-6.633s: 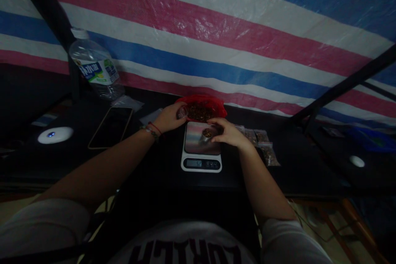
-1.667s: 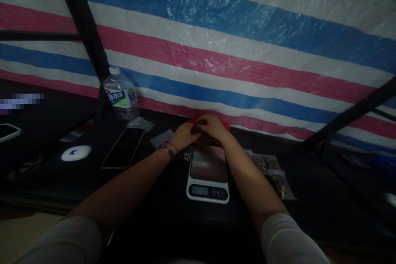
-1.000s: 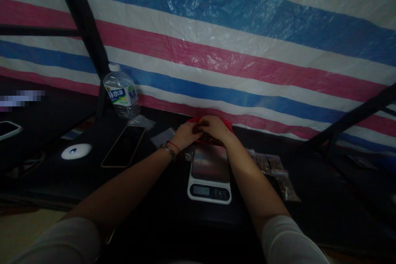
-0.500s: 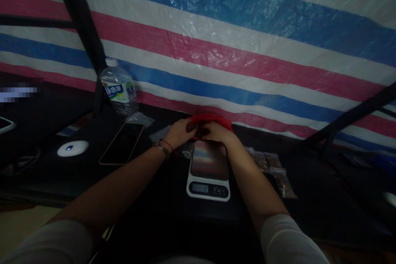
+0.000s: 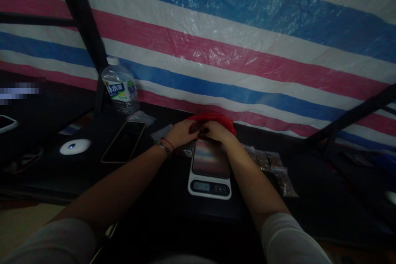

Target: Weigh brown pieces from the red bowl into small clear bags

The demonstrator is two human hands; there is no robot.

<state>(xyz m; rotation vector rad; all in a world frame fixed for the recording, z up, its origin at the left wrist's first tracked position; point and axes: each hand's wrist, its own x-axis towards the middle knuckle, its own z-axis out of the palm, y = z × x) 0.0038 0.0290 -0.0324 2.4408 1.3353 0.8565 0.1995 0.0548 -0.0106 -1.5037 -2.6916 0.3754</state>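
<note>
Beyond the kitchen scale [image 5: 211, 160] lies a red plastic bag [image 5: 228, 123] with dark brown pieces [image 5: 194, 127] in its mouth. At the bag's left side my left hand [image 5: 181, 133] curls its fingers in among the pieces. Facing it, my right hand [image 5: 215, 131] bends its fingers inward over the same dark stuff, thumb and fingertips close together. What either hand grips is too dark and small to make out. The scale is white with a shiny plate, and its lit display shows digits that are hard to read.
Small zip bags of brown bits [image 5: 284, 182] lie right of the scale. To the left are a phone [image 5: 124, 142], a white oval device [image 5: 75, 147], clear plastic bags [image 5: 141, 118] and a large clear bottle [image 5: 120, 86]. Striped sheeting [image 5: 235, 62] hangs behind the black table.
Both hands stay at the red bag, with fingers shifted slightly among the dark pieces. The scale's display digits look different. The whole view has moved a little.
</note>
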